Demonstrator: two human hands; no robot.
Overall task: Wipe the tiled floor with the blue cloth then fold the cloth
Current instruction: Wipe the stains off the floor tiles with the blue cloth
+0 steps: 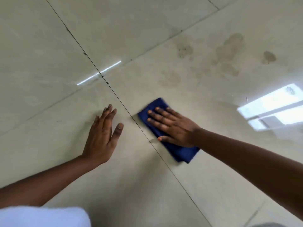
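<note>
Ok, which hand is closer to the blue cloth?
Right. The right hand presses flat on the blue cloth; the left hand rests on the tiled floor across the grout line.

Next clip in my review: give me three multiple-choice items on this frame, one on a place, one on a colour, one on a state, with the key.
1. Where does the cloth lie?
A. Right of the dark grout line
B. Left of it
C. On a table

2. What colour is the cloth?
A. Red
B. Blue
C. White

3. How is the right hand?
A. Clenched, empty
B. Lifted off the floor
C. Flat, pressing the cloth

Key: 1 A, the cloth sits just right of the line. 2 B, it is plainly dark blue. 3 C, its straight fingers lie on the cloth, while the left hand rests on tile.
</note>
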